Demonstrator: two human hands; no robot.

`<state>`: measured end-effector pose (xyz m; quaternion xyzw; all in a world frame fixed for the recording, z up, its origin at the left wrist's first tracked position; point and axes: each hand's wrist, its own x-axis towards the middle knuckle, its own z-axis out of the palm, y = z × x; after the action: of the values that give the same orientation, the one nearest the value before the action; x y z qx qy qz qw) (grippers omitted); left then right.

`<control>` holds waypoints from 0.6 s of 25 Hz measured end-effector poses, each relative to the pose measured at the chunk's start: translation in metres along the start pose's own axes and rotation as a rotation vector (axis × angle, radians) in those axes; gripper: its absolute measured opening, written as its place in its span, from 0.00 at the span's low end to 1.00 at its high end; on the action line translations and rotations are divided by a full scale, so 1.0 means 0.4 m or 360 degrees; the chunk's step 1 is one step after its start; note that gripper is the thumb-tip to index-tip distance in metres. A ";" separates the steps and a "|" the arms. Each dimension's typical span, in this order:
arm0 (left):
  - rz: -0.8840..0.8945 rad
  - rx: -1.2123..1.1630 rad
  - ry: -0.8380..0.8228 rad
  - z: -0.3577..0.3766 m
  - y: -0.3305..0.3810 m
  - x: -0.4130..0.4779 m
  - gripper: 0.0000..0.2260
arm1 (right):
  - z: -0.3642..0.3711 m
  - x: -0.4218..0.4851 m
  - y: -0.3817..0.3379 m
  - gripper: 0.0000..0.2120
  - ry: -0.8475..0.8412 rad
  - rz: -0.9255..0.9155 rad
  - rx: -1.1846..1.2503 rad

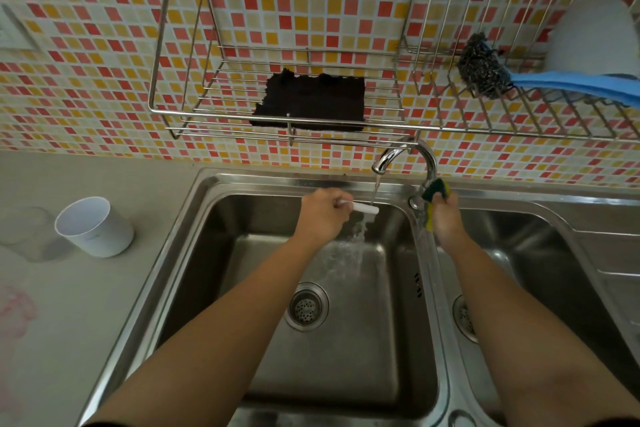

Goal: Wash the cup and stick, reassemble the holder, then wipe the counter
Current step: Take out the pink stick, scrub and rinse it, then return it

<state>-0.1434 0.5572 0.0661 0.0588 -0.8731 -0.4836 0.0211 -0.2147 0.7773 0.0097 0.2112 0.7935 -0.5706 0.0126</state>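
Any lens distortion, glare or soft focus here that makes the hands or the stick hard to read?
Head view: wide-angle bending bows the wire rack and sink rim; light is dim and even, with mild sheen on the tap; the white stick in the left hand and the sponge in the right hand stay legible; the white object at top right is blurred.

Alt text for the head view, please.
The left hand holds a white stick under water running from the chrome tap into a steel double sink, while the right hand grips a green-and-yellow sponge beside the tap. A white plastic cup stands upright on the grey counter left of the sink.
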 end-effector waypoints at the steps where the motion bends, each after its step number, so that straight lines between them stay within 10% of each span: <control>1: -0.0009 -0.0002 0.0004 -0.001 -0.004 -0.002 0.06 | 0.003 -0.013 0.004 0.15 0.0125 -0.0038 0.0030; 6: -0.0059 0.0047 -0.0010 -0.015 -0.026 -0.026 0.06 | 0.034 -0.143 0.078 0.10 0.0639 -0.0604 -0.0170; 15: -0.0011 0.0721 -0.0171 -0.078 -0.103 -0.105 0.10 | 0.183 -0.260 0.125 0.20 -0.0206 -0.0602 -0.1146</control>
<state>-0.0952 0.5143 0.0486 0.0391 -0.9590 -0.2779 -0.0407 -0.1188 0.6902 -0.0336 0.0073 0.9649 -0.2609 0.0305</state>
